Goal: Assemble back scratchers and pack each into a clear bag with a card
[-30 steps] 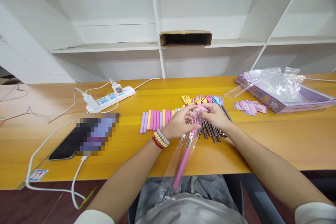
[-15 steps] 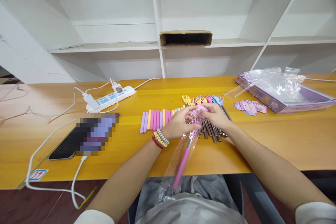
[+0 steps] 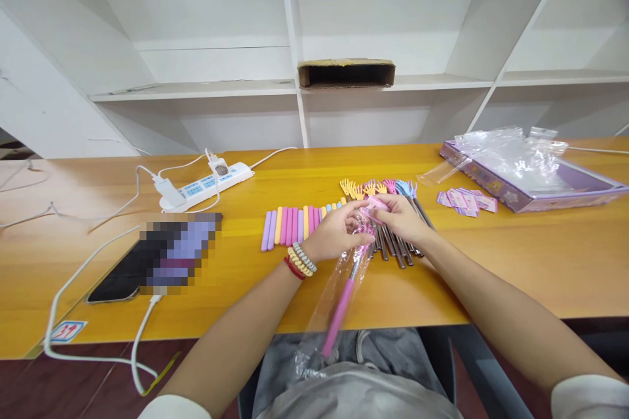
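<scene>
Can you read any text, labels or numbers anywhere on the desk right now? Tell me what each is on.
None can be read.
Sticker at the desk edge: red marks, too small to read.
Purple box: print too blurred.
Small cards: print too small.
Power strip: no legible marking.
Phone: screen pixelated.
Bag in the left hand and right hand: no print visible.
</scene>
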`<state>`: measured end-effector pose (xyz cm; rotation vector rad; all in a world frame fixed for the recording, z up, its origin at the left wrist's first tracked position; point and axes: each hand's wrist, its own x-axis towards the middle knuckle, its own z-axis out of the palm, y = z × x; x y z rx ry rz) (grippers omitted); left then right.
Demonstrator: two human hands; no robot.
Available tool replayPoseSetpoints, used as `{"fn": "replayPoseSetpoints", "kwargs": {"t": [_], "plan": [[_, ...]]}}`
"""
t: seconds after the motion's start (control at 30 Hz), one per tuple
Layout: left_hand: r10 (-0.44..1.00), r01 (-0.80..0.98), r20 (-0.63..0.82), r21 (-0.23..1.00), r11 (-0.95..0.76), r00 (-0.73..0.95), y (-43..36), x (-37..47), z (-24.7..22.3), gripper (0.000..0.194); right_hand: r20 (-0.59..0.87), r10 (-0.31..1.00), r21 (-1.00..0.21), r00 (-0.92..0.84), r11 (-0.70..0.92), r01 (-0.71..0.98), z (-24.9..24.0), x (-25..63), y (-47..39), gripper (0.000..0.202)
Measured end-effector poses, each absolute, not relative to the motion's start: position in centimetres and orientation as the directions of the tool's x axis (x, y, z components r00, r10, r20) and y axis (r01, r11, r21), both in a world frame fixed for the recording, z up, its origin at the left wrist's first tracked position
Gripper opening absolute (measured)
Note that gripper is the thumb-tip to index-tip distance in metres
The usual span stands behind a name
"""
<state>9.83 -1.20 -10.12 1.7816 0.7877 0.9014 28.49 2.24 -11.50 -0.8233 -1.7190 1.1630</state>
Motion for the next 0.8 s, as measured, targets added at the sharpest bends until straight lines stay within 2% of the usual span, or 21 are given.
{"fn": "replayPoseSetpoints", "kwargs": {"t": [0.13,0.33,0.67,0.8], "plan": [[0.830,0.138,0.221,0.933,-0.333,0.512,-1.12,9.79,-10.16,0.068,0.308,0.864,-0.937,-0.398,0.347,0.029,-11.56,28.53,2.31,0.014],[0.823,0.127,0.234,0.930,-0.345,0.518,-1.23,9.85,-10.13,0.067,0.250,0.896,-0.957,-0.367,0.285,0.044,-11.28,28.23,1.97,0.008],[0.820,0.139,0.206,0.935,-0.325,0.534,-1.38,10.01,-9.98,0.068,0.291,0.892,-0.937,-0.346,0.339,0.085,-10.94,28.28,1.78,0.003],[0.815,0.127,0.207,0.938,-0.322,0.541,-1.45,10.02,-10.03,0.067,0.253,0.919,-0.945,-0.304,0.301,0.124,-10.78,28.10,1.60,0.012]]}}
